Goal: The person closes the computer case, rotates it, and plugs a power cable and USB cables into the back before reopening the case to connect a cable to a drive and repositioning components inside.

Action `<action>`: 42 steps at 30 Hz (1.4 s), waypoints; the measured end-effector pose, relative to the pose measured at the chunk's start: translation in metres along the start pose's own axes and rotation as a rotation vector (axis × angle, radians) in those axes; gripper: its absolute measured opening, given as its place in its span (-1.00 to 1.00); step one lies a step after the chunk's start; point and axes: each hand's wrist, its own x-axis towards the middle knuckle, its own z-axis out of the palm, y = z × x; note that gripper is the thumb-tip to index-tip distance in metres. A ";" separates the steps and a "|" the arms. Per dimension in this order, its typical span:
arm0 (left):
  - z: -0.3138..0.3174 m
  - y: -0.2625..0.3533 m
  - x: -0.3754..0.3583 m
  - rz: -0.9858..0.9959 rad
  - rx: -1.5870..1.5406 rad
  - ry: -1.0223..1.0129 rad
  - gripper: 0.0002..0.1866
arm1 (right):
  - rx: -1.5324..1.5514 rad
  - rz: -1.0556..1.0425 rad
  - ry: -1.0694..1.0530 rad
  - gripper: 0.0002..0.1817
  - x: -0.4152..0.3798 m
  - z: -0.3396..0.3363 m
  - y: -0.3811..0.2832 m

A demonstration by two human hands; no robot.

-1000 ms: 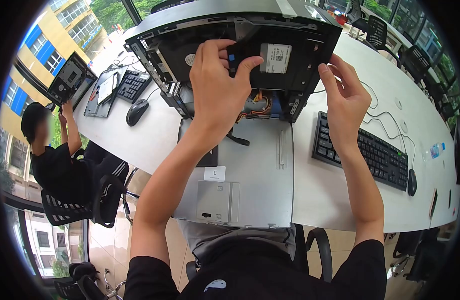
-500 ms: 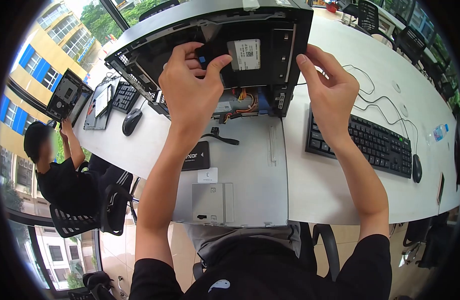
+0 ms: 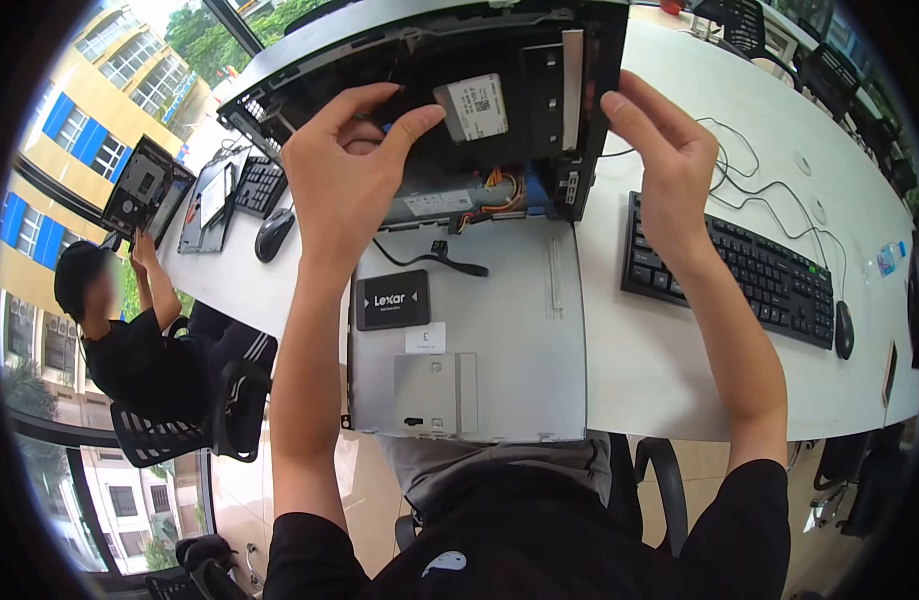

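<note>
An open black computer case (image 3: 450, 25) stands on the table before me. Inside it is a black drive bracket (image 3: 525, 100) with a white-labelled drive (image 3: 477, 108). My left hand (image 3: 345, 165) reaches in at the left end of the bracket, thumb and fingers closed around its dark edge; part of the grip is hidden. My right hand (image 3: 670, 150) is at the case's right side, with thumb and forefinger pinched at its edge. Below the bracket lie a silver power supply (image 3: 440, 203) and coloured wires (image 3: 500, 195).
On the grey metal side panel (image 3: 520, 350) lie a Lexar SSD (image 3: 393, 299), a small white card (image 3: 425, 338) and a black cable (image 3: 450, 262). A keyboard (image 3: 760, 275) and mouse (image 3: 845, 330) sit at right. At left, another person (image 3: 145, 330) handles another computer case (image 3: 145, 190).
The bracket's angle has changed, and a pale strip now shows at its right end. My left hand has shifted left and slightly down. The Lexar SSD is now uncovered by my arm.
</note>
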 end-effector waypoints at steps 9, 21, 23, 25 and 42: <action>-0.031 -0.013 -0.034 0.060 -0.482 0.106 -0.60 | -0.189 -0.372 0.120 -0.62 0.006 0.006 -0.023; -0.035 -0.031 -0.121 -0.672 -0.709 -0.345 -0.51 | -0.969 -0.407 -1.076 0.44 -0.061 0.016 -0.087; -0.033 -0.031 -0.126 -0.733 -0.694 -0.373 -0.51 | -1.093 -0.390 -1.152 0.45 -0.072 0.019 -0.075; -0.028 -0.032 -0.128 -0.770 -0.676 -0.375 -0.54 | -1.135 -0.373 -1.185 0.42 -0.074 0.021 -0.063; 0.000 -0.114 -0.093 0.504 0.407 -0.372 -0.73 | -1.172 -0.244 -1.365 0.27 -0.055 0.009 -0.029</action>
